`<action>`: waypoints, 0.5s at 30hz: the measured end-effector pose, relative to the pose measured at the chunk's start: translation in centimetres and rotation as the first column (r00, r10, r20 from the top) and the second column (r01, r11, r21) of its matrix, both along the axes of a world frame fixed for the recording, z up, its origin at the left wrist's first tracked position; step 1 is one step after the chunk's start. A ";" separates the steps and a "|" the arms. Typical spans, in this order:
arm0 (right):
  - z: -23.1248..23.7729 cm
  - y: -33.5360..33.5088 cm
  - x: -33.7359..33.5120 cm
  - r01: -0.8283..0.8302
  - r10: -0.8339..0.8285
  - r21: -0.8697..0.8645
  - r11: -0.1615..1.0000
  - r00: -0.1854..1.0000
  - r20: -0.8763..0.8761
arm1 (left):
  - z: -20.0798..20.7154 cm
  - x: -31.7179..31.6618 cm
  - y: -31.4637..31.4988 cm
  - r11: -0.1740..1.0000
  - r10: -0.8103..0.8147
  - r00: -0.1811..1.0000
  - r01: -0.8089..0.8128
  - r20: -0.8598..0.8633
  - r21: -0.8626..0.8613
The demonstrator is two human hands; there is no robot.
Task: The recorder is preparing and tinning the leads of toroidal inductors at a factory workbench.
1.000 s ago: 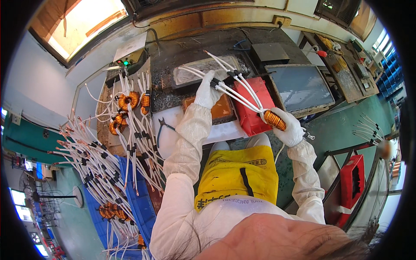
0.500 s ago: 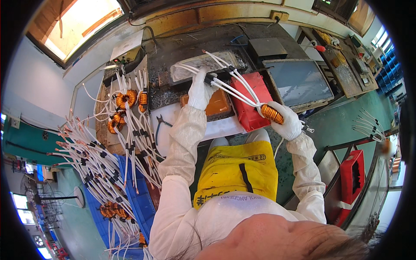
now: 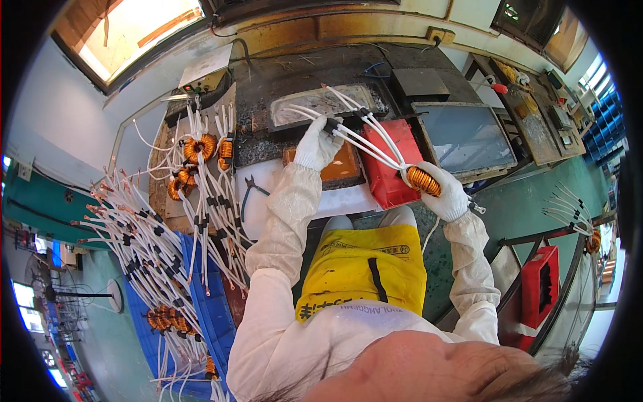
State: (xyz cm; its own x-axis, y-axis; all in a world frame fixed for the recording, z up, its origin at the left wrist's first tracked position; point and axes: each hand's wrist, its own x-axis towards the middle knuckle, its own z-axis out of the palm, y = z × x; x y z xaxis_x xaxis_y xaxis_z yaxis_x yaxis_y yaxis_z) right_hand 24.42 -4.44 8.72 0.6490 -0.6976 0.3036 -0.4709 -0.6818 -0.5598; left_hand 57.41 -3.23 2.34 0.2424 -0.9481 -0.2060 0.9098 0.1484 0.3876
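A copper-wound toroidal coil (image 3: 424,181) with long white leads is in my gloved right hand (image 3: 447,194), at the right of the bench. My gloved left hand (image 3: 320,143) is closed round one bundle of those leads near a black sleeve. The leads (image 3: 375,149) stretch between my hands above a red bin (image 3: 388,175), and their free ends point away from me over a grey rectangular pot (image 3: 315,106). Beneath and beside my left hand lies a tray with an amber-brown surface (image 3: 341,164).
On the left, several coils (image 3: 199,149) with white leads lie on the bench, and more fill a blue crate (image 3: 201,295). Dark-handled pliers (image 3: 250,193) rest on a white sheet. A grey-topped box (image 3: 465,137) stands right of the red bin. Another red bin (image 3: 540,288) sits at far right.
My left hand has slid slightly along the leads toward the coil, so more of their ends shows beyond it. My right hand keeps its hold. The whole view has shifted a little.
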 end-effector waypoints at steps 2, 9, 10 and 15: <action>0.0 -0.1 0.0 0.016 -0.016 0.020 1.000 1.000 -0.008 | -0.4 0.1 -0.1 1.000 0.012 1.000 -0.012 0.007 0.000; 0.1 -0.2 0.2 0.011 -0.012 0.045 0.999 1.000 0.016 | -0.3 0.0 -0.1 1.000 0.001 1.000 -0.001 -0.017 0.010; 0.2 -0.2 0.2 0.020 -0.021 0.047 0.999 1.000 0.014 | -0.3 -0.1 0.0 1.000 0.001 1.000 -0.001 -0.008 0.015; 0.1 -0.2 0.3 0.015 -0.016 0.040 0.999 1.000 0.017 | -1.1 0.2 0.1 1.000 -0.017 1.000 0.017 -0.019 -0.017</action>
